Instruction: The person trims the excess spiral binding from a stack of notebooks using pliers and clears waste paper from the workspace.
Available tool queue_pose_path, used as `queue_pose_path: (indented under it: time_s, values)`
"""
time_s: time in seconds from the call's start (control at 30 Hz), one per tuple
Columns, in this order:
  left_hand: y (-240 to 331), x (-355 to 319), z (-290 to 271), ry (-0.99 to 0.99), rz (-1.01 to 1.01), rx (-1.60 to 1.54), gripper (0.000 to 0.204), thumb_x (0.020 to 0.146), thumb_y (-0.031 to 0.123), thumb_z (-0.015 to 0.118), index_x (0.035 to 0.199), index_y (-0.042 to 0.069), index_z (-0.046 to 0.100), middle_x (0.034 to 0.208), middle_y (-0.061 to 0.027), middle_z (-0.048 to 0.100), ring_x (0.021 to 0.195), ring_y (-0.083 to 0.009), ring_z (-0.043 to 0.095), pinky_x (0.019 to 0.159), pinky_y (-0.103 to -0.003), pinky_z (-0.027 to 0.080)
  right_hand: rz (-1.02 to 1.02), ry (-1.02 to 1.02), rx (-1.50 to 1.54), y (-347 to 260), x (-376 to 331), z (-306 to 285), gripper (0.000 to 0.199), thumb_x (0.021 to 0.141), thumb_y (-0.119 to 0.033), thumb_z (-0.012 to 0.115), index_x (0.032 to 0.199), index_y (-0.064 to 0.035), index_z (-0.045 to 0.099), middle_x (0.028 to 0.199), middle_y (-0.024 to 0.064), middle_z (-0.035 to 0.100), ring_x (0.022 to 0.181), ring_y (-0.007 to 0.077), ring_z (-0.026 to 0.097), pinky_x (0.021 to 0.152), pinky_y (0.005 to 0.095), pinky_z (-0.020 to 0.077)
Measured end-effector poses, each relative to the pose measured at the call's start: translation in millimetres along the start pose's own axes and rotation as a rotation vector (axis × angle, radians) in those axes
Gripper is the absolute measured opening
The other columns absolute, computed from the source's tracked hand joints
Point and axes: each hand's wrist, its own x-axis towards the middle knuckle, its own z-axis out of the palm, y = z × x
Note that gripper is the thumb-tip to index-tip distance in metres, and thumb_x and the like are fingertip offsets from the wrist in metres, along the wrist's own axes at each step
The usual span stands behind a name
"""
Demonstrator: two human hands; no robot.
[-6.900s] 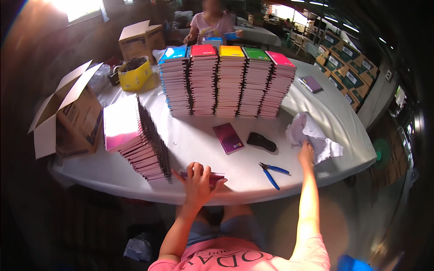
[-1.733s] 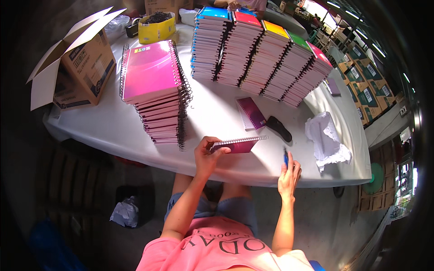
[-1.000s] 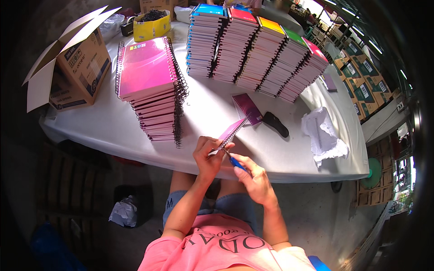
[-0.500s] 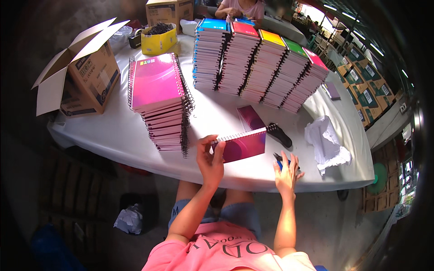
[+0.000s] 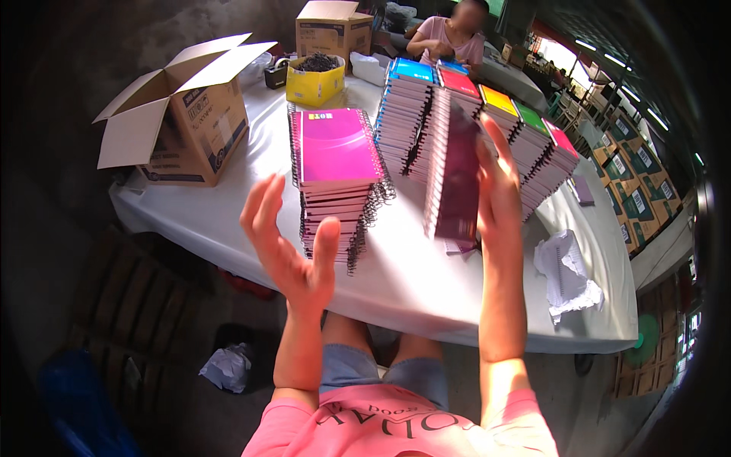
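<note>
A dark purple spiral notebook (image 5: 457, 179) is raised upright above the table, its coil edge facing left. My right hand (image 5: 499, 179) grips it along the right side. My left hand (image 5: 293, 244) is empty, fingers spread, in front of a tall stack of magenta spiral notebooks (image 5: 339, 152). Loose black coils stick out along that stack's sides. Under the raised notebook, part of another purple piece (image 5: 459, 247) shows on the table; most of it is hidden.
Behind stand stacks of blue (image 5: 413, 70), red, yellow (image 5: 498, 100), green and pink notebooks. An open carton (image 5: 202, 126) sits left, beside a yellow box (image 5: 314, 85) of black coils. Crumpled white paper (image 5: 567, 274) lies at right. A person (image 5: 449, 42) sits across the table.
The notebook has gone from my left hand to my right and been lifted upright. My left hand has opened and moved left. The blue-handled tool by my right hand is out of sight.
</note>
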Motion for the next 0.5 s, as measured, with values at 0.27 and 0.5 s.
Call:
queue_pose_path:
  time_s: [0.27,0.5]
  values:
    - [-45,20,14,-0.175,-0.168,-0.184,0.078,0.078,0.044,0.07,0.135,0.002,0.039,0.133,-0.0222,0.041,0.124,-0.0322,0.042,0.102,-0.042,0.032,-0.152,-0.362,-0.935,46,62,100,0.045,0.076,-0.02,0.075,0.115,-0.0035,0.058,0.095,0.0121,0.066,0.083,0.0196,0.063,0.071,0.0309,0.051]
    - [-50,16,20,-0.062,-0.068,-0.075,0.058,0.081,0.032,0.07,0.125,0.001,0.046,0.13,-0.0218,0.041,0.123,-0.0345,0.039,0.102,-0.043,0.032,-0.231,-0.135,-1.034,58,75,37,0.05,0.08,-0.035,0.07,0.119,-0.0064,0.057,0.119,0.0152,0.06,0.104,0.0293,0.059,0.087,0.0382,0.0484]
